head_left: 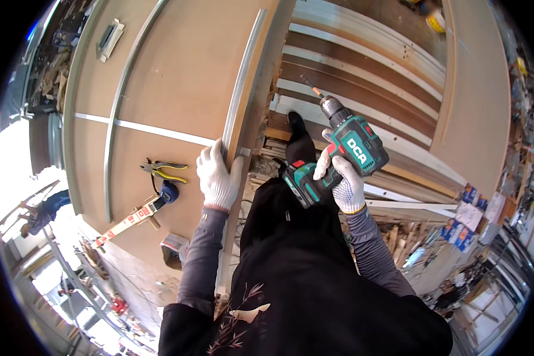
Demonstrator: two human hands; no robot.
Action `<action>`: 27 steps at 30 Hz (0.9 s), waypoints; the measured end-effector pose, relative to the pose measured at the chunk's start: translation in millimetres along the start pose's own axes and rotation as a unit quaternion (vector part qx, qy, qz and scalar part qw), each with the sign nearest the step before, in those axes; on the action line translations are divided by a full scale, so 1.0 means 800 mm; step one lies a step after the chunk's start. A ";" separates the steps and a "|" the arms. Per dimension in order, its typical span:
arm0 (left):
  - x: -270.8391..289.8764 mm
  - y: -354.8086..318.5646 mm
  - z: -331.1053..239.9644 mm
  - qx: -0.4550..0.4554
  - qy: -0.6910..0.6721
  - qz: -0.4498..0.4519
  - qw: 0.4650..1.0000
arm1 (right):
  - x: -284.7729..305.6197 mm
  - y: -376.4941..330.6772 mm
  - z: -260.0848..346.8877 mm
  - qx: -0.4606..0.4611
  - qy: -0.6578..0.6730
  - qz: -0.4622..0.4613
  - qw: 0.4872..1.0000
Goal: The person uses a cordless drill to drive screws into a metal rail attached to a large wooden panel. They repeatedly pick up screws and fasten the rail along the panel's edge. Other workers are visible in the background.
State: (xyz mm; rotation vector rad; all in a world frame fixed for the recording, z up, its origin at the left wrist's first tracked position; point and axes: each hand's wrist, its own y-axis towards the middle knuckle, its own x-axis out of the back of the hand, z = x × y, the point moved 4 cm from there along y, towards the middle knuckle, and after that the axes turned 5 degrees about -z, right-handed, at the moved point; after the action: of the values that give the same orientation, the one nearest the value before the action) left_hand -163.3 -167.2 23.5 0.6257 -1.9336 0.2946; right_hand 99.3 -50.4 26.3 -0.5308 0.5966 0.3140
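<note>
My right hand [342,180], in a white dotted work glove, is closed round the grip of a green and black cordless drill [358,146]. The drill's chuck points up and to the left, with a long bit [312,86] in it. A battery pack [302,183] sits at the foot of its handle. In a matching white glove, my left hand [217,178] grips the long metal strip [240,89] along the edge of a brown panel [178,65]. The fingers lie on the panel side and the thumb is over the outer side.
Yellow-handled pliers [165,169], a blue tape measure [169,191] and a small open box [175,249] lie on the panel left of my arm. To the right, several long boards [368,65] are stacked beside another brown panel [474,89]. A person [47,210] is at the far left.
</note>
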 end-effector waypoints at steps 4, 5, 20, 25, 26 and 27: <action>-0.026 0.018 -0.003 0.010 0.059 0.018 0.998 | 0.023 -0.017 -0.031 -0.048 0.044 -0.106 0.992; -0.027 0.018 -0.002 0.014 0.069 0.020 0.997 | 0.028 -0.024 -0.038 -0.053 0.058 -0.113 0.991; -0.032 0.011 0.002 0.010 0.109 0.019 0.994 | 0.018 -0.005 -0.111 -0.026 0.054 -0.074 0.995; -0.032 0.014 0.001 -0.013 0.124 -0.002 0.992 | -0.001 0.029 -0.117 -0.078 -0.010 -0.052 0.996; -0.028 0.015 -0.005 -0.016 0.123 0.006 0.992 | -0.010 0.036 -0.143 -0.070 0.055 -0.021 0.996; -0.033 0.026 -0.008 -0.018 0.116 -0.004 0.993 | -0.017 0.049 -0.139 -0.027 0.039 -0.019 0.999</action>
State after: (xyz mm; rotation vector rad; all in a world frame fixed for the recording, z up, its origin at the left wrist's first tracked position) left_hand -161.2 -138.9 4.5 0.5508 -1.7082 0.3125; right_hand 22.3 -81.4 -58.0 -0.6075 0.6545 0.2757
